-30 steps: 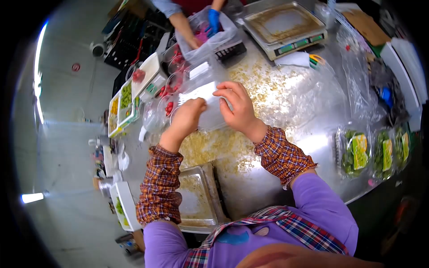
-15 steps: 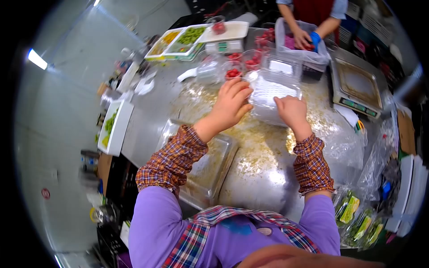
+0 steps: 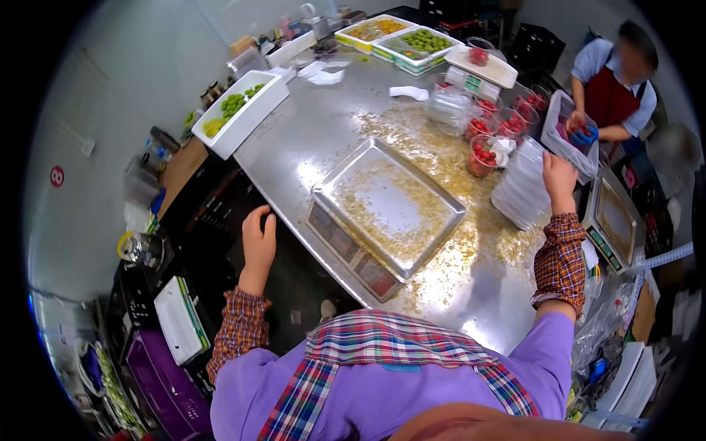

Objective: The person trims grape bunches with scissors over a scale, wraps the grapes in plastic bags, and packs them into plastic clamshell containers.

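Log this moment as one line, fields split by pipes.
left hand: empty, beside the table | right hand: at edge of clear plastic containers | metal tray: scattered yellowish bits | red fruit: in clear cups

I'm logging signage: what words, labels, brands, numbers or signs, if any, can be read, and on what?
Nothing is legible.
Round red sign on the wall: mark too blurred to read.
Far scale: panel too small.
Scale at right: display too small.
Clear plastic containers by the right hand: no readable lettering.

White box [image 3: 257,123] of green fruit [image 3: 233,106] — perhaps grapes; lower left, purple crate [image 3: 165,382].
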`<state>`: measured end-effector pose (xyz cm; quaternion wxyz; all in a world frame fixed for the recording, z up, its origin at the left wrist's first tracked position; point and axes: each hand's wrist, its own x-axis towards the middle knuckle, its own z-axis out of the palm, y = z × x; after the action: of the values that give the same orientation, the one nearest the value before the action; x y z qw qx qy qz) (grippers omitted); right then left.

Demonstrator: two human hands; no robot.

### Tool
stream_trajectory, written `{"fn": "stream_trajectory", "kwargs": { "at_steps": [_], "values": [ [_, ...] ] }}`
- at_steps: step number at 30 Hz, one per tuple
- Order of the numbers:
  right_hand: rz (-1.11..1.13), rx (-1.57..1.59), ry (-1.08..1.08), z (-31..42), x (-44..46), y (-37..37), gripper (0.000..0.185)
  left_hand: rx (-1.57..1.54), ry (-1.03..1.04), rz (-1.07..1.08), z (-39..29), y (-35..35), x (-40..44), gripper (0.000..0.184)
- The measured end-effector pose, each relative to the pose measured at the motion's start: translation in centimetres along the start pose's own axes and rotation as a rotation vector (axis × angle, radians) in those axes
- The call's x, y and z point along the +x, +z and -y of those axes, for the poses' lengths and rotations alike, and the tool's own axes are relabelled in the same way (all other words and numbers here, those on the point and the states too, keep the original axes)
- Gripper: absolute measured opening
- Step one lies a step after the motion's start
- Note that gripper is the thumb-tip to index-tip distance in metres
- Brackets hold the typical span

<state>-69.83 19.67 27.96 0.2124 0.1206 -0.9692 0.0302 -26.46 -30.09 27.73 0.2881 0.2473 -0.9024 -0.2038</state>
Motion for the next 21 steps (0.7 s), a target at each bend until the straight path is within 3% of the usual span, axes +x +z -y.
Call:
{"fn": "stream_trajectory", "kwargs": {
  "at_steps": [2, 5, 8, 12, 15, 18, 21],
  "values": [
    [0.148, 0.029, -0.011, 0.1, 2.0, 0.4, 0.045, 0.032, -0.133, 0.004, 2.6, -1.9, -2.9, 0.025],
    [0.134, 0.006, 0.034, 2.9, 3.0, -2.3, 0.038, 0.027, -0.242, -0.002, 5.9, -4.7, -5.6, 0.026],
    [-0.121, -0.055, -0.065, 5.2, 5.1, -2.6, 0.032, -0.001, -0.32, -0.016, 9.0, -7.1, -6.1, 0.025],
    [-0.15, 0.542, -0.326, 18.8, 6.2, -7.9, 0.027, -0.09, -0.386, -0.02, 15.8, -9.8, -5.0, 0.024],
    [-0.096, 0.746, -0.478, 31.4, 2.5, -11.6, 0.024, -0.161, -0.392, -0.002, 21.5, -12.0, -3.2, 0.023],
    [0.102, 0.772, -0.568, 41.3, -1.9, -15.2, 0.023, -0.27, -0.418, 0.034, 26.1, -13.9, -0.5, 0.023],
    [0.063, 0.663, -0.701, 47.6, -6.8, -17.1, 0.024, -0.385, -0.434, 0.131, 29.6, -15.3, 2.3, 0.022]
  ]
}}
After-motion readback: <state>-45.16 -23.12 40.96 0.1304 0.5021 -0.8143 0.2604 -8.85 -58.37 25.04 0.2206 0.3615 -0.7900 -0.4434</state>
